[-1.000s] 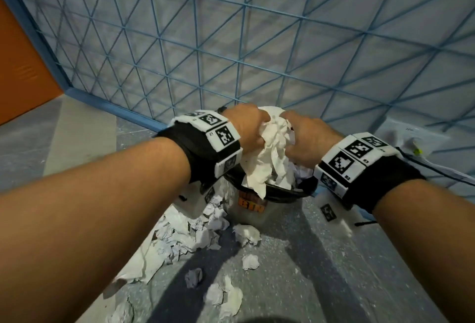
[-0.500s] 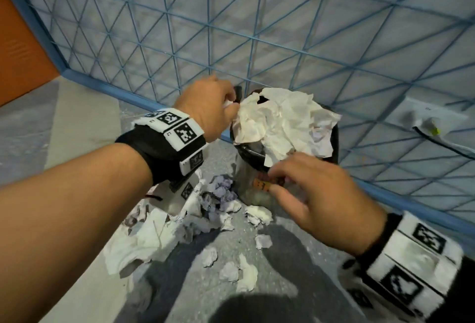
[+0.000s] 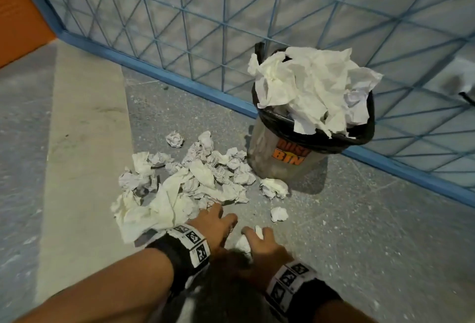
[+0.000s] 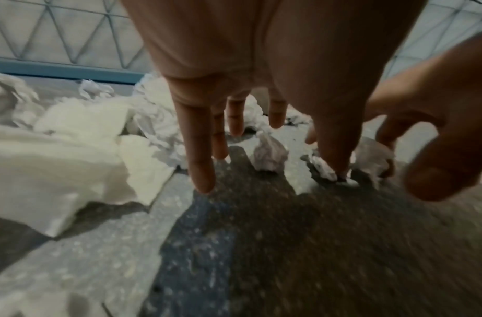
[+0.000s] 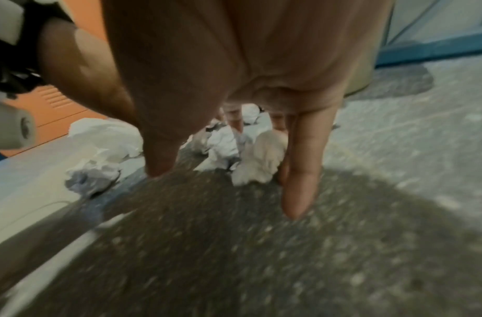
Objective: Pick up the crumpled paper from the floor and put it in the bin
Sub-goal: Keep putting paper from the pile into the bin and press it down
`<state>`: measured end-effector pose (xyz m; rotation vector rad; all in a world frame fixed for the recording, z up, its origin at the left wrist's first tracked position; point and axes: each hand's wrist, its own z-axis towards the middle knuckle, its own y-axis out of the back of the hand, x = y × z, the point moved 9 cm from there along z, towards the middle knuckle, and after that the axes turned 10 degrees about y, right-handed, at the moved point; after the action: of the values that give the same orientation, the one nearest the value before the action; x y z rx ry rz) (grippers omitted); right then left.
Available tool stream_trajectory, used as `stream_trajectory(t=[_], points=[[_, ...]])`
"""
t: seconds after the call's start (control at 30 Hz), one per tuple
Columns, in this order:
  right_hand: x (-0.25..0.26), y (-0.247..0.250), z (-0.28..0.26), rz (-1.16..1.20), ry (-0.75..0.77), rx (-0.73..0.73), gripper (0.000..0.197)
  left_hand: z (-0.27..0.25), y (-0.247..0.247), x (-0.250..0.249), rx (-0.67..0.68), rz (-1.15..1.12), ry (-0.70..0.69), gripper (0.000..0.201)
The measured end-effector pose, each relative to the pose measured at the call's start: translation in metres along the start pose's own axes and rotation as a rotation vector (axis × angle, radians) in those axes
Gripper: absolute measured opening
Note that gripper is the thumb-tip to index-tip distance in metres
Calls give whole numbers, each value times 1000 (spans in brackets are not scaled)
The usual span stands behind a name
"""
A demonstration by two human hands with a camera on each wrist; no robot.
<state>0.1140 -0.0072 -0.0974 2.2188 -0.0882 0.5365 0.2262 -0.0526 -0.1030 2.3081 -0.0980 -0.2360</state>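
Observation:
A metal bin (image 3: 280, 160) with a black liner stands by the fence, heaped over its rim with white crumpled paper (image 3: 308, 86). A pile of crumpled paper (image 3: 203, 176) and a large creased sheet (image 3: 159, 209) lie on the floor to its left. Both hands are low over the floor in front of the pile. My left hand (image 3: 219, 219) is open, fingers (image 4: 201, 171) straight and pointing down, holding nothing. My right hand (image 3: 257, 236) is open too, its fingers (image 5: 299, 182) spread around a small paper ball (image 5: 261, 160) without closing on it.
A blue wire-mesh fence (image 3: 180, 19) with a blue base rail runs behind the bin. An orange wall (image 3: 18, 14) is at far left. Loose paper balls (image 3: 279, 214) lie on the grey speckled floor; a pale concrete strip (image 3: 84, 142) runs along the left.
Both hands left the top of the bin and dropped to the floor in front of the pile. The paper they were pressing stays heaped in the bin.

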Motion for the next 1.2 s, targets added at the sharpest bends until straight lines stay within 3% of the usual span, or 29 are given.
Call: stream_trajectory(t=[0.1,0.17,0.27,0.37,0.5,0.6,0.7,0.83,0.9,0.97,1.1,1.2], points=[[20,1,2,-124,54,-79,44,8,-10,-1,-50,45,37,52],[22,-2,4,-153,77,-73,32,10,-17,6,-98,89,12,40],[12,-14,9,-211,87,5,48,1,-27,17,-147,139,-49,25],[10,-20,12,-272,161,51,64,-9,-35,36,-111,148,-30,27],[30,1,4,-258,258,168,45,-24,-10,42,-72,144,-52,37],[58,60,-13,-228,397,137,32,-43,65,28,-234,33,-136,33],[81,160,-44,-251,490,-98,27,-67,171,14,-564,-97,-173,36],[76,299,-97,-234,525,-686,25,-117,295,-20,-991,-372,-224,34],[56,345,-105,-210,460,-911,26,-124,327,-46,-1078,-428,-268,34],[31,365,-86,-207,322,-948,32,-102,335,-79,-1010,-333,-288,34],[-13,328,-10,-214,182,-607,56,-33,311,-111,-717,-66,-133,29],[-35,308,17,-280,50,-454,60,-14,297,-111,-630,-11,-85,26]])
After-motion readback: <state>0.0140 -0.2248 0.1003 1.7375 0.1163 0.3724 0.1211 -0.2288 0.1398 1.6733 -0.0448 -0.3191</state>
